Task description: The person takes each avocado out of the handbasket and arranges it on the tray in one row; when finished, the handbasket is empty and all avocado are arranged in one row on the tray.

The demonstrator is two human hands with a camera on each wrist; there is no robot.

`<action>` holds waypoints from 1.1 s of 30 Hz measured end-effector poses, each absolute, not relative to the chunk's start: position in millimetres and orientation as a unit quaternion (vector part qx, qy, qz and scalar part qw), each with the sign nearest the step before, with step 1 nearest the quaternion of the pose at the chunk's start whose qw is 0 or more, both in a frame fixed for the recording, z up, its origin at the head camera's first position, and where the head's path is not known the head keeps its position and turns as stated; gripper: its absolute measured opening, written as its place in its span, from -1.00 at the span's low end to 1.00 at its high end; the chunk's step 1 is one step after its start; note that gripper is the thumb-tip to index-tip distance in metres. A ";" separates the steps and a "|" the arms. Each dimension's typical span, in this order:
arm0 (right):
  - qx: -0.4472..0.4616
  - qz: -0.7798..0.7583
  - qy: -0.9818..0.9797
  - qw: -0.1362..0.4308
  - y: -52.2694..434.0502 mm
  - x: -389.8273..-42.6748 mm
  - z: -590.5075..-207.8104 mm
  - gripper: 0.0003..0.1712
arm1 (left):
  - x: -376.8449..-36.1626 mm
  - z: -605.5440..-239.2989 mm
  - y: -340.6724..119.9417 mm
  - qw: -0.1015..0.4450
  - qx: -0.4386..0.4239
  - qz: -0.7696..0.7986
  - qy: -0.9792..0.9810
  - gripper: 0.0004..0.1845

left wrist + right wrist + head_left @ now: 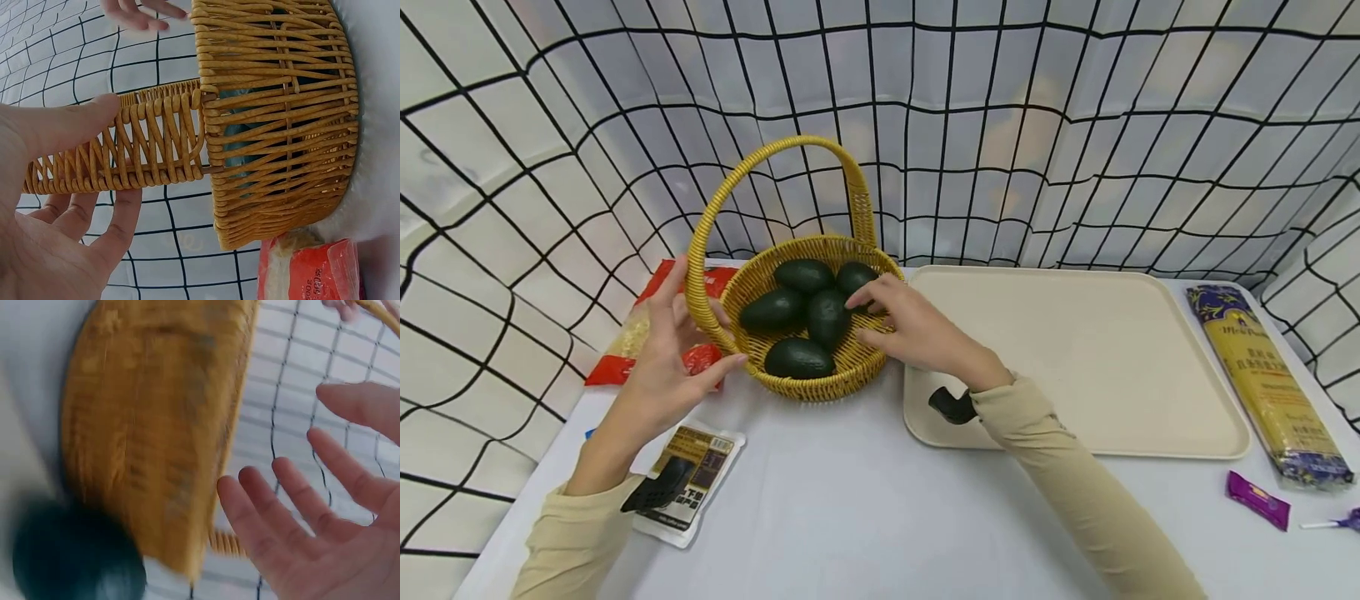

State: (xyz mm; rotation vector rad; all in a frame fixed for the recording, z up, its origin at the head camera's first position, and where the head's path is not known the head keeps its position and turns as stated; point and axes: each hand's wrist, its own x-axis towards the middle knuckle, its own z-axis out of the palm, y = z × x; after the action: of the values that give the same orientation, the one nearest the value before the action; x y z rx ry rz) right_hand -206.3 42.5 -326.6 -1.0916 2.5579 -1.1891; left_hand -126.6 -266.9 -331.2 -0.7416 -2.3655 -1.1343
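Observation:
A yellow wicker basket (820,387) with a tall arched handle (775,154) stands on the white table and holds several dark green avocados (799,358). My left hand (688,337) is at the handle's left base, fingers spread behind it and thumb by the rim. The left wrist view shows that hand (81,187) open around the handle (144,147) without gripping it. My right hand (868,317) reaches over the basket's right rim, its straight fingers at the rear right avocado (853,275). In the right wrist view the hand (312,500) is open and empty beside the basket (150,425).
A beige tray (1075,358) lies right of the basket. A long pasta packet (1270,383), a purple sweet (1258,500) and a lollipop (1337,522) lie at the right edge. A red bag (647,333) and a snack packet (688,475) lie left. Black-gridded white walls enclose the table.

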 end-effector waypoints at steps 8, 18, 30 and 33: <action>-0.393 -0.360 0.837 0.121 -11.8 -205.3 -351.6 -0.51 | -125.0 -334.2 -263.7 0.215 -0.263 -0.399 -0.852 0.42; -0.404 -0.233 0.878 0.112 -51.7 -203.2 -353.1 -0.46 | -127.3 -333.7 -266.7 0.214 -0.284 -0.400 -0.845 0.42; -0.427 -0.288 0.849 0.120 -50.7 -215.7 -352.9 -0.55 | -124.3 -332.7 -263.7 0.217 -0.275 -0.403 -0.846 0.44; -0.417 -0.334 0.835 0.129 -45.8 -219.8 -351.3 -0.51 | -124.6 -331.8 -263.8 0.218 -0.275 -0.403 -0.845 0.45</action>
State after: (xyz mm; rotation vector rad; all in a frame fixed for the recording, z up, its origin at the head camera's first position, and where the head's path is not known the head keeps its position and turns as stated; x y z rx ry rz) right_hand -219.8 -45.8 -351.3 -1.2114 2.4279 -0.9714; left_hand -124.6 -263.8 -331.8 -0.7624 -2.3406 -1.1166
